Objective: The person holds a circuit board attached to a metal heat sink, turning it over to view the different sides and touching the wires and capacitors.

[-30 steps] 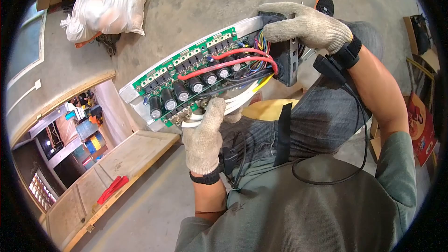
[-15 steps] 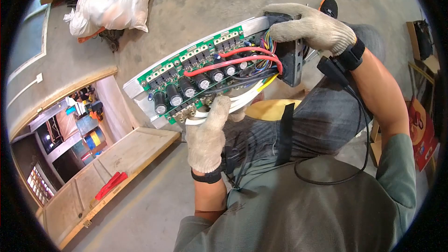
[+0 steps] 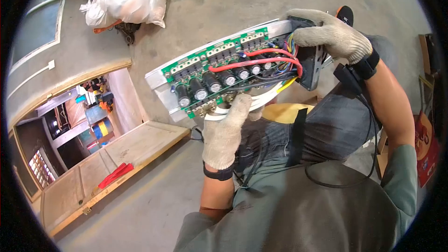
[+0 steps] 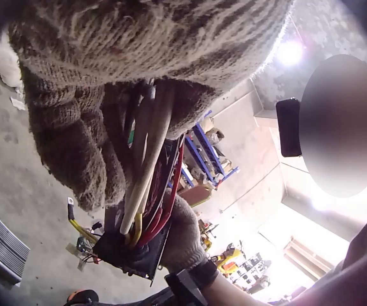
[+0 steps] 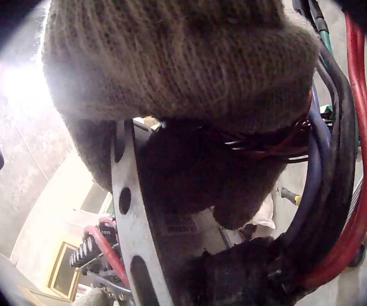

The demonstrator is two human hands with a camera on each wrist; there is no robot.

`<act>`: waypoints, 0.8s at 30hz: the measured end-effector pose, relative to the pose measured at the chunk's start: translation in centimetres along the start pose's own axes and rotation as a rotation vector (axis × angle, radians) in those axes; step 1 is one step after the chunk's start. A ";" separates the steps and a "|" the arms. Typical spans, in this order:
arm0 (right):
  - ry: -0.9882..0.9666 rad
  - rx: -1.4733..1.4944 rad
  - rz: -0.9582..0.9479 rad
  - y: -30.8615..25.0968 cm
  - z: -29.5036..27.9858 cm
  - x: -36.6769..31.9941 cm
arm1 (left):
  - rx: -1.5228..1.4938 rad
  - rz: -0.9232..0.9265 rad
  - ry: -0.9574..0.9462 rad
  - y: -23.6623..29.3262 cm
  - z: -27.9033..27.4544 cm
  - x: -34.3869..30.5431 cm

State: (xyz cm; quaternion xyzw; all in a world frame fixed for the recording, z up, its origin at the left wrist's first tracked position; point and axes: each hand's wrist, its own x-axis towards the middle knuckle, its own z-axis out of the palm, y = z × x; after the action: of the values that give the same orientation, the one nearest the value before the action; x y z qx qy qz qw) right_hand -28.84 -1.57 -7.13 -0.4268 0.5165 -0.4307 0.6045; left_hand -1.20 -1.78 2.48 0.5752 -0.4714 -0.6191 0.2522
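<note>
A: Where's the circuit board [image 3: 184, 73]?
B: In the middle of the scene, held up above the person's lap, slanting from near left to far right. A row of black capacitors [image 3: 196, 88] runs along it, and a pale metal strip [image 3: 156, 82] lines its far edge.
A: And the wires?
B: Two red cables [image 3: 254, 60] arch over its right part to the black end piece [image 3: 308, 71]. White cables [image 3: 267, 99] run along its near side.
A: What's the left hand [image 3: 223, 136] doing?
B: Gripping the white cables by the board's near edge; the left wrist view shows them passing through the curled fingers.
A: The right hand [image 3: 333, 38]?
B: Clasping the black end piece from the far right, thumb and fingers around its top.
A: Anything further out?
B: A yellow object [image 3: 287, 113] just right of the left hand, a wooden panel [image 3: 156, 141] near left with a red item [image 3: 115, 175] on it, and white bags [image 3: 140, 1] far left.
</note>
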 end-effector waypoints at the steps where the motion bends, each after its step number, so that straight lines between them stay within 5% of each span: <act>1: 0.004 0.075 0.044 -0.3 0.1 0.0 | -0.028 -0.022 -0.021 0.2 0.1 -0.1; 7: -0.001 0.198 0.108 -0.4 -0.1 -0.2 | -0.046 -0.065 -0.055 0.5 0.1 -0.1; 18: 0.004 0.016 -0.097 1.5 -0.3 0.4 | -0.018 -0.029 -0.037 0.0 0.0 0.1; 24: 0.006 0.160 0.042 -0.2 0.3 -0.1 | -0.025 -0.020 -0.030 -0.1 0.0 0.2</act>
State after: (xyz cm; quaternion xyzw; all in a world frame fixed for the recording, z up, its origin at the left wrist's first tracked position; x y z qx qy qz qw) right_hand -28.52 -1.47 -6.91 -0.3647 0.4911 -0.4592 0.6441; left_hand -1.19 -1.92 2.27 0.5672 -0.4616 -0.6360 0.2463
